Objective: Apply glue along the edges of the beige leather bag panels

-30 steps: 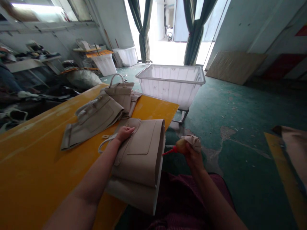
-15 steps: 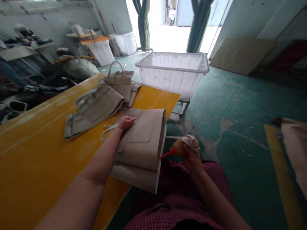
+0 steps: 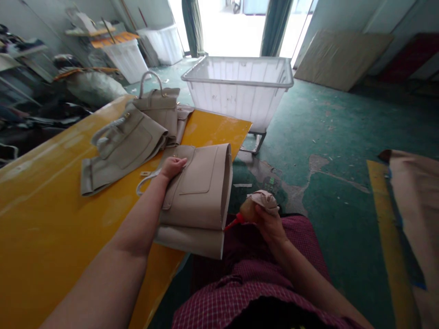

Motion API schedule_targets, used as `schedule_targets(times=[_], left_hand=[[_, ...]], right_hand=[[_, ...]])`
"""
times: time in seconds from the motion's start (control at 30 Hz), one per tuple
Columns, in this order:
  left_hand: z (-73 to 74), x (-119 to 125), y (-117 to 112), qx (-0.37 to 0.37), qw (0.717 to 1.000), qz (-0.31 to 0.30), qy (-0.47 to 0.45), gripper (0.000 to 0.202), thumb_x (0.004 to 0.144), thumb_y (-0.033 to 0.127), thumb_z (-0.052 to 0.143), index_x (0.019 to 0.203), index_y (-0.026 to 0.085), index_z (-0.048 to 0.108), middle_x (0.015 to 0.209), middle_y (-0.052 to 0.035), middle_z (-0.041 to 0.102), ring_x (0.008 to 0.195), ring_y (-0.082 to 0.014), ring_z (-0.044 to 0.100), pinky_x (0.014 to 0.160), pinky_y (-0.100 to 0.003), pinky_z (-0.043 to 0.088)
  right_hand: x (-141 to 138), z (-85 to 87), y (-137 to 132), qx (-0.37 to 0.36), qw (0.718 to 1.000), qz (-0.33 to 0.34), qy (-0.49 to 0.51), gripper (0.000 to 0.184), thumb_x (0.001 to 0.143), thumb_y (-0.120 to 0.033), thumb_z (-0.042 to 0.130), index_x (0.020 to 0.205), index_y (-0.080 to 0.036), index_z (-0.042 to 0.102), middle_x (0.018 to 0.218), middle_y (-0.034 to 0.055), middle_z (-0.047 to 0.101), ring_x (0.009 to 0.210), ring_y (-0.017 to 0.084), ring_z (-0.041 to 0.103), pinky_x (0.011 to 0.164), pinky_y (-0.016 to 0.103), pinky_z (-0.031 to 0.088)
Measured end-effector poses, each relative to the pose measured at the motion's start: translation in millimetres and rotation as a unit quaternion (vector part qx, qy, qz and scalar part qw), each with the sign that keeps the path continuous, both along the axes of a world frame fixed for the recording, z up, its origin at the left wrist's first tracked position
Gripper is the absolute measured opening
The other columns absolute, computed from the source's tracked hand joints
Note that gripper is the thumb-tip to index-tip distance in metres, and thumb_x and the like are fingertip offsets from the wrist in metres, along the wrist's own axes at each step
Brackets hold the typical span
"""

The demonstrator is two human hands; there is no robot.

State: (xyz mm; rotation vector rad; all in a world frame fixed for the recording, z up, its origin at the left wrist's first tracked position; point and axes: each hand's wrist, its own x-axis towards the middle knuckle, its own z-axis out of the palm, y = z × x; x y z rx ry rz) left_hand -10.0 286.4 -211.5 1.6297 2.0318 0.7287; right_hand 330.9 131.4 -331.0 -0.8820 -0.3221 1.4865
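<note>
A beige handbag lies on its side at the edge of the yellow table, its edge side turned toward my right hand. My left hand is closed on the bag near its flap and handle. In my right hand is a glue bottle with a red nozzle and a pale wrapping round its base. The nozzle tip meets the bag's edge near the lower corner; whether it touches I cannot tell. Part of the bottle is hidden by my fingers.
Two more beige bags lie overlapping farther back on the table. Beyond the table's end stands a large white plastic bin on a metal frame. At the right is a brown sheet beside a yellow board.
The view has tilted down a little, so everything sits higher and farther left. The red nozzle has moved down along the bag's edge to the lower corner. Both hands keep their hold.
</note>
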Motion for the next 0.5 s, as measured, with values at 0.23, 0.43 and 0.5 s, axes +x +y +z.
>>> schedule_targets(times=[0.23,0.43,0.5], left_hand=[[4.2,4,-2,-0.007,1.0,0.0,-0.005,0.052,0.08,0.036,0.057,0.038,0.024,0.03,0.043,0.0053,0.02,0.046,-0.0084,0.021,0.053,-0.028,0.02],[4.4,2,-2,-0.007,1.0,0.002,-0.007,0.05,0.079,0.039,0.058,0.038,0.023,0.033,0.044,0.0052,0.021,0.047,-0.0085,0.024,0.054,-0.028,0.022],[2.7,2,-2,-0.006,1.0,0.003,-0.01,0.051,0.078,0.04,0.058,0.038,0.024,0.031,0.044,0.0052,0.02,0.047,-0.0083,0.023,0.054,-0.028,0.022]], right_hand=[[2,11.9,38,0.049,0.995,-0.084,0.004,0.06,0.055,-0.032,0.097,0.108,-0.026,0.07,0.11,0.0016,0.076,0.103,0.023,0.07,0.09,0.037,0.06],[0,4.7,28,0.04,0.998,-0.057,-0.004,0.058,0.056,-0.034,0.099,0.107,-0.027,0.072,0.106,-0.0001,0.077,0.101,0.022,0.071,0.094,0.038,0.06],[-3,-0.5,10,0.016,0.999,-0.041,0.005,0.057,0.055,-0.035,0.101,0.104,-0.026,0.074,0.106,0.0003,0.077,0.099,0.021,0.072,0.092,0.036,0.06]])
